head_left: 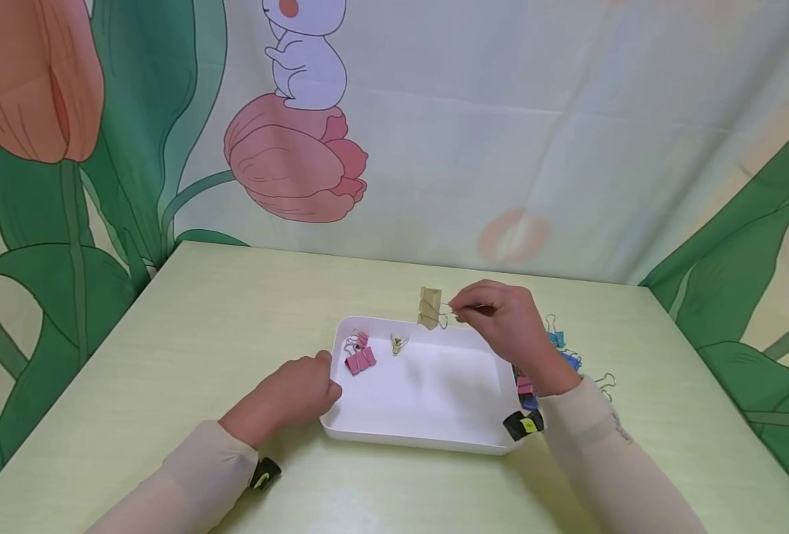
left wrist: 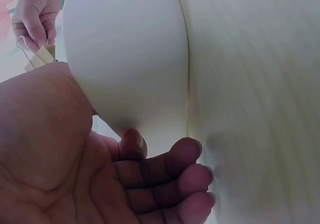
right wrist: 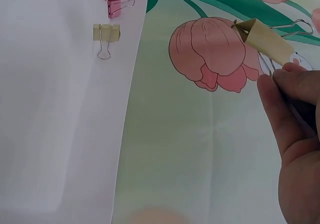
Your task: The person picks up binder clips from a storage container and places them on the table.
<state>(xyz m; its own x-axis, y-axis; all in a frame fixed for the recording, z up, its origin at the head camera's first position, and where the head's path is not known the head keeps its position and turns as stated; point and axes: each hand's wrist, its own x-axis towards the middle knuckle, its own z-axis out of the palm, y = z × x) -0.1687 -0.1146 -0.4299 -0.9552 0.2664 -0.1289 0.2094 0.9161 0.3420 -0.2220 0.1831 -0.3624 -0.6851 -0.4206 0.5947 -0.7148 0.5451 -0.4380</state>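
My right hand (head_left: 504,322) pinches a large yellow binder clip (head_left: 429,308) by a wire handle, between thumb and fingertips. The clip hangs in the air above the far edge of a white tray (head_left: 428,400). At the tray's left end, my left hand (head_left: 294,389) grips the rim, its curled fingers and thumb touching the wall in the left wrist view. Inside the tray, near its far left corner, lie two pink binder clips (head_left: 360,361). A smaller yellow binder clip (right wrist: 107,33) lies next to them.
To the right of the tray, partly hidden by the right forearm, is a group of several binder clips, among them a blue one (head_left: 571,360) and a pink one (head_left: 524,386). A printed curtain (head_left: 448,148) hangs behind the pale table (head_left: 248,319).
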